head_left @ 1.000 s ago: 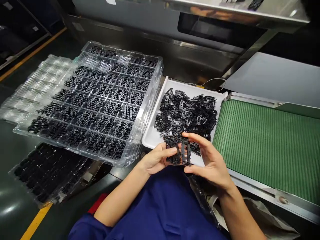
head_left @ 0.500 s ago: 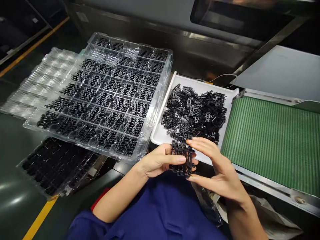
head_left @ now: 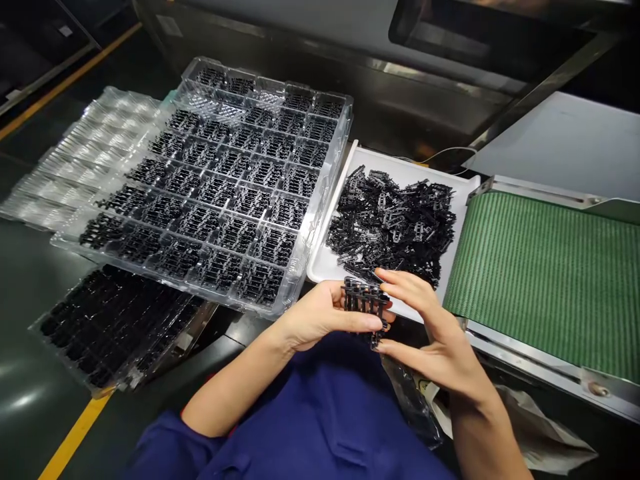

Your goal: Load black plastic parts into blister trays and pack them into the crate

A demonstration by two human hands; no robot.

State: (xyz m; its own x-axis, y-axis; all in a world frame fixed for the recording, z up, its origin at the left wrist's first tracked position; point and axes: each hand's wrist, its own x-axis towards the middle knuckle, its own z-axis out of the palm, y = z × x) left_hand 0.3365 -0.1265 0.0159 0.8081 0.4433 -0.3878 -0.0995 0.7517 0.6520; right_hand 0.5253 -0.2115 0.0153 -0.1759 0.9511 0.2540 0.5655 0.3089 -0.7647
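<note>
My left hand (head_left: 320, 313) grips a row of narrow black plastic parts (head_left: 363, 298) lined up side by side, its thumb across their front. At the right end of this row is my right hand (head_left: 430, 327), with fingertips at the upper edge and thumb at the lower edge. Exactly which part its fingertips pinch is hard to make out. Just beyond my hands, a white tray (head_left: 320, 257) holds a loose heap of similar black parts (head_left: 395, 217).
Left of the white tray lies a clear compartmented tray (head_left: 295, 273), most pockets filled with rows of black parts. A clear textured tray (head_left: 85, 150) extends beyond its left side. Lower left are stacked filled trays (head_left: 115, 327). A green conveyor belt (head_left: 545, 280) runs at right.
My left thumb has slid slightly to the right along the row of black parts. My right hand keeps its place at the row's end. The whole view has shifted a little.
</note>
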